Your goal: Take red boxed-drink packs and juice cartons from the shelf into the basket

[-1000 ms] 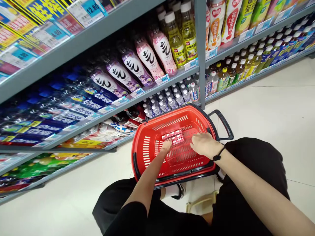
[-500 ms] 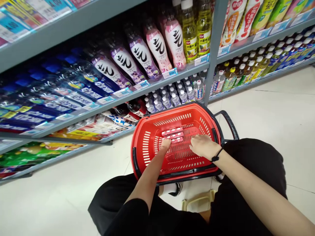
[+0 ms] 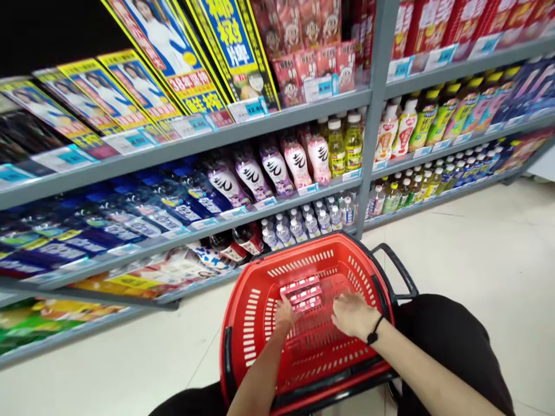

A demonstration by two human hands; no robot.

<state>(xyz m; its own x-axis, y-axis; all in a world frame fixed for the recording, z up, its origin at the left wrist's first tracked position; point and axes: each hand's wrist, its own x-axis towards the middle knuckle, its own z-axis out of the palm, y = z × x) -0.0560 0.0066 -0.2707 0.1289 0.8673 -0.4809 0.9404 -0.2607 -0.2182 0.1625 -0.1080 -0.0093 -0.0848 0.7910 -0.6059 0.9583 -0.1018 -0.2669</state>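
A red shopping basket (image 3: 243, 300) with black handles stands in front of my knees. On its slotted floor lies a pink-and-red pack of small cartons (image 3: 301, 293) showing three rows. My left hand (image 3: 284, 315) reaches into the basket and has its fingers closed at the near left corner of the pack; its fingertips are partly hidden. My right hand (image 3: 353, 315), with a black band at the wrist, hovers over the right half of the basket, apart from the pack. Its fingers bend loosely downward, and nothing shows in them.
A grey shelf unit (image 3: 195, 144) rises just beyond the basket. It carries yellow-and-blue cartons (image 3: 165, 52), blue-capped bottles (image 3: 143, 211), white-and-purple bottles (image 3: 249, 173) and small clear bottles (image 3: 299, 225). A shelf post (image 3: 376, 86) stands right of centre. Pale floor tiles (image 3: 472, 242) lie to the right.
The view has tipped upward, so upper shelves show and the basket sits lower in the picture. My left hand has shifted slightly left along the pack. The right hand stays over the basket.
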